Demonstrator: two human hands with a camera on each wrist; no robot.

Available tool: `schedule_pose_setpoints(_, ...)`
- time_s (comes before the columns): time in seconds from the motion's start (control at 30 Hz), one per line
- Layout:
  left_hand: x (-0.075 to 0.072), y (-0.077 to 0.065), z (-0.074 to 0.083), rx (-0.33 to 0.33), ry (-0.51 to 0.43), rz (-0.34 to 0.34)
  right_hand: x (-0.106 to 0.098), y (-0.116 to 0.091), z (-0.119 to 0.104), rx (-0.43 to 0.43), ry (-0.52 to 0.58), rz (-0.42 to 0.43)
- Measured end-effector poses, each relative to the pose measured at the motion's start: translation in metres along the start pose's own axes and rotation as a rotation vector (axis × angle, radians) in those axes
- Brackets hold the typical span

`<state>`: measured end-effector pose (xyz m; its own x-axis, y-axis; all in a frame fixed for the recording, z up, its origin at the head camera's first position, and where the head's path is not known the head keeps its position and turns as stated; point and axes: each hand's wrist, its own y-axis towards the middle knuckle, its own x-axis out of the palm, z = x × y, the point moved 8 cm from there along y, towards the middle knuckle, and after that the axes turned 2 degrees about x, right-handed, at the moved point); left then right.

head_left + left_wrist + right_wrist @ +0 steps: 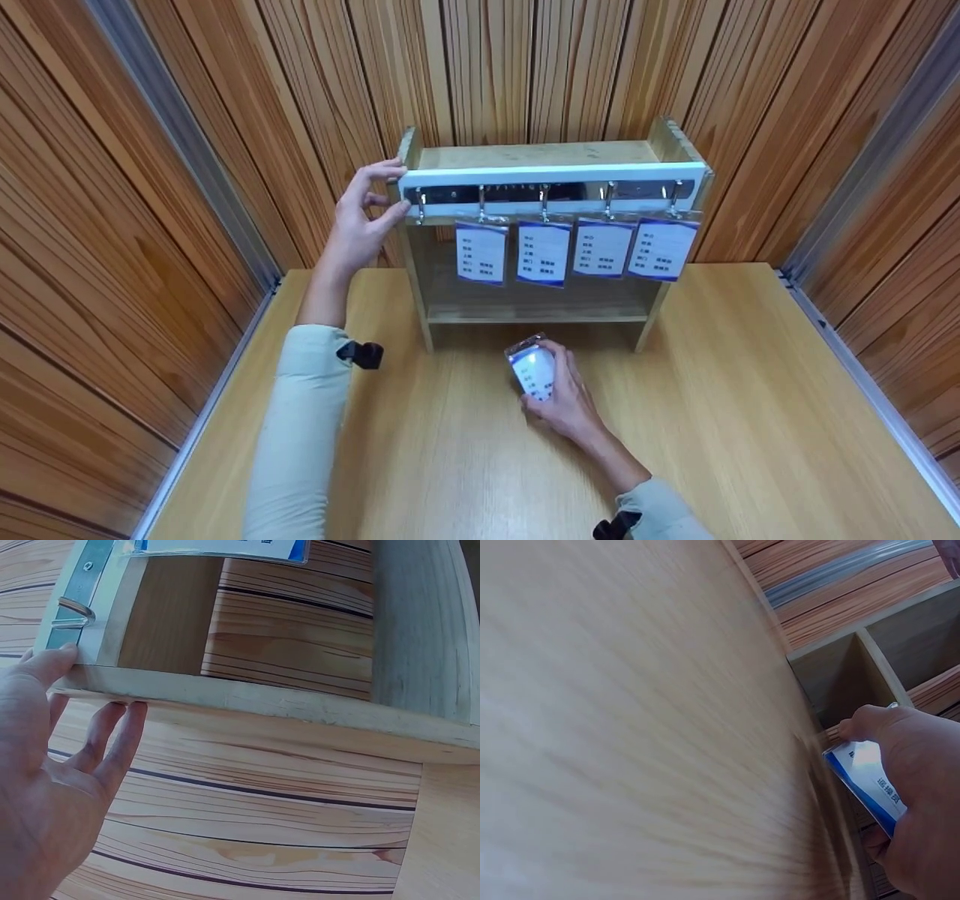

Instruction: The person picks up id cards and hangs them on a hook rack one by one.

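My left hand (360, 225) holds the upper left corner of a small wooden shelf (536, 315). In the left wrist view its thumb lies at the front, near a metal hook (73, 619), with the other fingers against the outer side panel (225, 696). Low in front of the shelf, my right hand (568, 401) grips an ID badge (534, 373) in a clear sleeve by its side edges. The right wrist view shows that badge (866, 776) tilted, its blue lower edge exposed and part of it hidden by the hand.
A white-framed hook rail (517, 193) runs across the shelf's top front. Several similar badges (481, 255) hang from its hooks; the leftmost hook (421, 206) carries none. The shelf stands on a wooden table (750, 420), before a wood-panelled wall (491, 75), with panels on both sides.
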<state>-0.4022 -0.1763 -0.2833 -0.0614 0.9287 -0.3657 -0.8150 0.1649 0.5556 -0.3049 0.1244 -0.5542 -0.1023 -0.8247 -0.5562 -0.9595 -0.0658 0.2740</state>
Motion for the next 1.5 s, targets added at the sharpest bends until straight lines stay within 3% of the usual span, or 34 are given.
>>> schedule_pose_setpoints(0.4, 0.003, 0.001, -0.001, -0.003, 0.023, -0.005, 0.003, 0.000, -0.014, -0.090, 0.049, -0.023)
schedule_pose_setpoints(0.73, 0.003, 0.002, -0.002, -0.031, -0.027, -0.012, 0.015, 0.001, -0.033, -0.173, 0.073, -0.001)
schedule_pose_setpoints(1.0, 0.002, -0.003, 0.027, -0.062, -0.033, -0.061, 0.018, 0.007, -0.051, -0.205, 0.069, 0.004)
schedule_pose_setpoints(1.23, -0.002, -0.001, 0.027, -0.079, -0.026, -0.086, 0.021, 0.013, -0.074, -0.225, 0.110, -0.002)
schedule_pose_setpoints(1.5, -0.005, 0.001, 0.028, -0.102, -0.025, -0.086, 0.024, 0.022, -0.111, -0.322, 0.119, 0.041)
